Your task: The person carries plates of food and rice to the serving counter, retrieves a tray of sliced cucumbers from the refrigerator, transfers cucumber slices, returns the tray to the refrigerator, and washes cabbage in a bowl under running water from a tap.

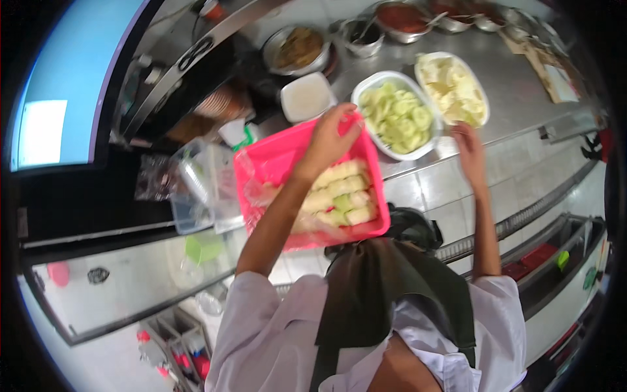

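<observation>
A pink plastic tub (306,134) stands before me, with several pale rolls (338,193) and crumpled clear plastic film (254,188) inside. My left hand (335,134) is over its far right corner, fingers curled; whether it grips the rim cannot be told. To the right, a white oval dish (362,88) holds sliced cucumber (399,117). Beyond it, another white dish (482,98) holds pale leafy pieces, perhaps lettuce (448,83). My right hand (465,139) is at this dish's near edge, its fingertips blurred, so whether they hold anything is unclear.
A white square container (307,97) and a metal bowl of brown food (299,49) stand behind the tub. Metal pots of red sauce (401,18) line the back of the steel counter (514,103). Clear plastic containers (201,181) are at left, below a lit screen (63,88).
</observation>
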`<action>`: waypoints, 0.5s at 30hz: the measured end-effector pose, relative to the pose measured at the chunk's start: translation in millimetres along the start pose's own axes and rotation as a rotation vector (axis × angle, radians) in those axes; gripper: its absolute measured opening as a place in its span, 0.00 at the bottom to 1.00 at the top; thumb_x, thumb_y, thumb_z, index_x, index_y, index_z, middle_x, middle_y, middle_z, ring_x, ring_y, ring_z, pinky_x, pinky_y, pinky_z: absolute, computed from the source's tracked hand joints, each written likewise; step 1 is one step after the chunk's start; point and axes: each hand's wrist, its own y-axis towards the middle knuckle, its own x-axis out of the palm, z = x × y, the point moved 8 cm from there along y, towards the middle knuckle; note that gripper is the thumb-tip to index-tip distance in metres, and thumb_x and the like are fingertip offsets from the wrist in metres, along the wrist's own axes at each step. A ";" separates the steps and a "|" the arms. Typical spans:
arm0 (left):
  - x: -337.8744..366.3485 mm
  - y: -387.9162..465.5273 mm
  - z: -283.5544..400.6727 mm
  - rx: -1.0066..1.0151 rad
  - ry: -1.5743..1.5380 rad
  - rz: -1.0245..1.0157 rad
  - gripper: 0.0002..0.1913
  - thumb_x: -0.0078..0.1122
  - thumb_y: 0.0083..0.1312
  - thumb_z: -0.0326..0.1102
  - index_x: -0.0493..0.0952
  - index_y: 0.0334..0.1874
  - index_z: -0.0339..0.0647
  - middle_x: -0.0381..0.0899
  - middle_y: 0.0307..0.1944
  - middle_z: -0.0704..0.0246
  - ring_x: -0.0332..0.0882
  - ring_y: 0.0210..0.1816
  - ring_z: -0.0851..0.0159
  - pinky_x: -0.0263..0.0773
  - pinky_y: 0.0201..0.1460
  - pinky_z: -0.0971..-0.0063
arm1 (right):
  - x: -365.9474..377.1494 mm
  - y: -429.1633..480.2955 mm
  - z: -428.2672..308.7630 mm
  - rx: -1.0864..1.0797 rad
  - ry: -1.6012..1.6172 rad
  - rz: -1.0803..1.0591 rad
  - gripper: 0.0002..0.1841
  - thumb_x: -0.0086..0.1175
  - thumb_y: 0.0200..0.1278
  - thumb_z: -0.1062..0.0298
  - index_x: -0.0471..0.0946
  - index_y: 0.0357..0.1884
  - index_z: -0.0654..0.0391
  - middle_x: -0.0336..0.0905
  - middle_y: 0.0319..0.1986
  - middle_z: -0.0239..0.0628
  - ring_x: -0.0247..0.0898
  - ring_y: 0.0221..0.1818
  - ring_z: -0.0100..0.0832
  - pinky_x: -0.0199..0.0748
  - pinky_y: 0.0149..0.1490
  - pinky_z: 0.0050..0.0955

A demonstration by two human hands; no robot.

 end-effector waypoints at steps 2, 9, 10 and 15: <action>-34.4 -23.7 -44.3 -0.190 -0.120 -0.057 0.18 0.63 0.62 0.32 0.74 0.53 0.37 0.80 0.45 0.63 0.78 0.45 0.66 0.73 0.52 0.72 | -37.7 -15.5 -0.3 0.147 0.208 0.054 0.15 0.50 0.71 0.73 0.72 0.57 0.63 0.77 0.45 0.38 0.76 0.44 0.27 0.76 0.49 0.25; -90.1 -169.0 -216.6 -0.463 0.188 -0.319 0.22 0.61 0.60 0.29 0.72 0.58 0.36 0.79 0.50 0.58 0.78 0.53 0.63 0.71 0.58 0.71 | 126.8 -17.6 -120.3 0.018 0.387 -0.366 0.11 0.50 0.70 0.73 0.74 0.52 0.62 0.77 0.42 0.34 0.76 0.43 0.25 0.76 0.49 0.25; -93.2 -185.6 -218.1 -0.593 0.369 -0.441 0.26 0.61 0.58 0.30 0.70 0.61 0.37 0.77 0.54 0.56 0.76 0.55 0.60 0.70 0.61 0.68 | 162.8 -19.9 -145.7 -0.026 0.290 -0.504 0.11 0.50 0.68 0.75 0.74 0.51 0.62 0.78 0.41 0.34 0.75 0.44 0.25 0.75 0.50 0.25; -86.4 -193.8 -168.8 -0.417 0.682 -0.684 0.37 0.62 0.54 0.31 0.61 0.69 0.40 0.66 0.63 0.49 0.68 0.64 0.52 0.65 0.66 0.62 | 277.0 -40.3 -106.8 -0.275 -0.453 -0.888 0.29 0.50 0.55 0.80 0.67 0.63 0.60 0.74 0.53 0.59 0.68 0.60 0.56 0.70 0.62 0.41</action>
